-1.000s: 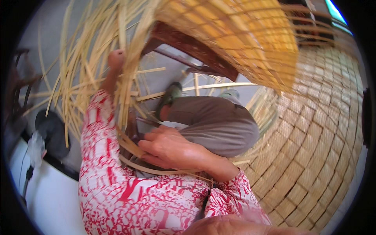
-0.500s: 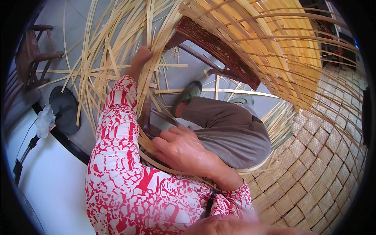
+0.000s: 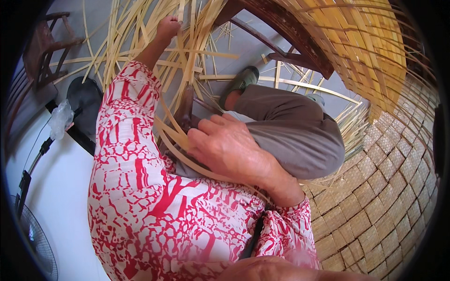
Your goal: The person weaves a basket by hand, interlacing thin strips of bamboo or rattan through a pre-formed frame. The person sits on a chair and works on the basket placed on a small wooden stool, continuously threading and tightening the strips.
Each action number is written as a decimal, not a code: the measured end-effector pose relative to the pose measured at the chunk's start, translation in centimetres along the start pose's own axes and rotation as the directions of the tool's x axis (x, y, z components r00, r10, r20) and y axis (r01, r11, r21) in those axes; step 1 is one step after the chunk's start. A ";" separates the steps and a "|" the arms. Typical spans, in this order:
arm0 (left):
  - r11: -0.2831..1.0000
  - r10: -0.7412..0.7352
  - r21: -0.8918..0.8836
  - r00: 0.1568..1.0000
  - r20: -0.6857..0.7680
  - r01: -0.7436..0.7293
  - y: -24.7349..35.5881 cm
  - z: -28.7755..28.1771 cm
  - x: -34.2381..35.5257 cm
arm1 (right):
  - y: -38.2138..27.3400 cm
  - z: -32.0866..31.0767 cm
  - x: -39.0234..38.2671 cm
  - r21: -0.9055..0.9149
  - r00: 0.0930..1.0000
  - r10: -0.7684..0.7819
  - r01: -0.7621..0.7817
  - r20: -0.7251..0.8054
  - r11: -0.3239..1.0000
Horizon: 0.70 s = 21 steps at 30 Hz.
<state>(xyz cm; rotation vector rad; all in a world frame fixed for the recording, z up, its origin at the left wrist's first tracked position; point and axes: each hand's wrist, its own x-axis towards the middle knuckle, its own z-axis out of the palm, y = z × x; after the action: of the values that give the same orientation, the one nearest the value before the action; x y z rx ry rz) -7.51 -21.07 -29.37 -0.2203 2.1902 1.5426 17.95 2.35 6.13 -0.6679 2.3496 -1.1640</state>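
Stretched out to the far left, my left hand (image 3: 168,29) is closed in a fist around a pale, flat bamboo strip (image 3: 181,10). My right hand (image 3: 224,144) lies near my lap, its fingers curled over a bundle of thin bamboo strips (image 3: 174,136). Those strips bend in a curve past my waist, and my right fingertips are hidden under the hand. Many loose bamboo strips (image 3: 123,35) spread over the floor around my left arm.
A large, partly woven bamboo basket (image 3: 365,42) stands at the far right beside a dark wooden bench (image 3: 300,35). Woven matting (image 3: 375,206) covers the right side. At left are a small wooden stool (image 3: 44,51), a plastic bag (image 3: 61,119) and a fan (image 3: 40,243).
The whole view has shifted, so most things sit higher and farther right. My left hand has moved a little leftward against the floor, still gripping the strip. My right hand keeps its hold.
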 end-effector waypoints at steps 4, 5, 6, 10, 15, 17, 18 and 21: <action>0.977 -0.096 -0.196 0.995 -0.030 0.088 3.3 1.6 -4.7 | -0.2 0.7 -0.1 -0.072 1.000 -0.004 0.004 0.004 0.997; 0.978 -0.098 -0.188 0.994 -0.051 0.087 3.0 2.3 -5.0 | -0.2 1.2 -0.3 -0.071 1.000 -0.020 0.020 0.001 0.997; 0.985 -0.030 -0.169 0.998 -0.062 0.019 0.2 2.2 -3.8 | -0.6 1.5 -0.5 -0.069 0.999 -0.054 0.054 0.001 0.996; 0.993 -0.058 -0.104 0.994 -0.098 0.048 2.3 3.4 -4.6 | -1.0 1.8 -0.3 -0.087 0.992 -0.119 0.115 -0.038 0.990; 0.989 -0.020 -0.145 0.956 -0.293 -0.023 1.0 2.6 -4.7 | -1.1 1.7 0.7 -0.070 0.991 -0.131 0.129 -0.019 0.989; 0.997 0.008 -0.071 0.933 -0.359 -0.036 1.9 2.0 -3.0 | -0.2 1.6 0.8 0.001 0.995 -0.085 0.085 -0.043 0.996; 0.998 0.024 -0.050 0.919 -0.392 -0.048 2.8 2.1 -1.6 | 0.2 1.3 0.7 0.019 0.996 -0.060 0.062 -0.072 0.998; 0.895 0.446 0.219 0.767 -0.462 -0.389 15.9 -3.7 5.6 | 1.8 1.7 0.3 0.039 0.994 -0.096 0.098 -0.060 0.994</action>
<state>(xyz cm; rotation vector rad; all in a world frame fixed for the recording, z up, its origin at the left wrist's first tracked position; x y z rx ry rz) -19.49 -18.01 -17.27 -0.1048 2.8910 1.7313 18.25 2.10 3.67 -0.7506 2.3570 -1.2874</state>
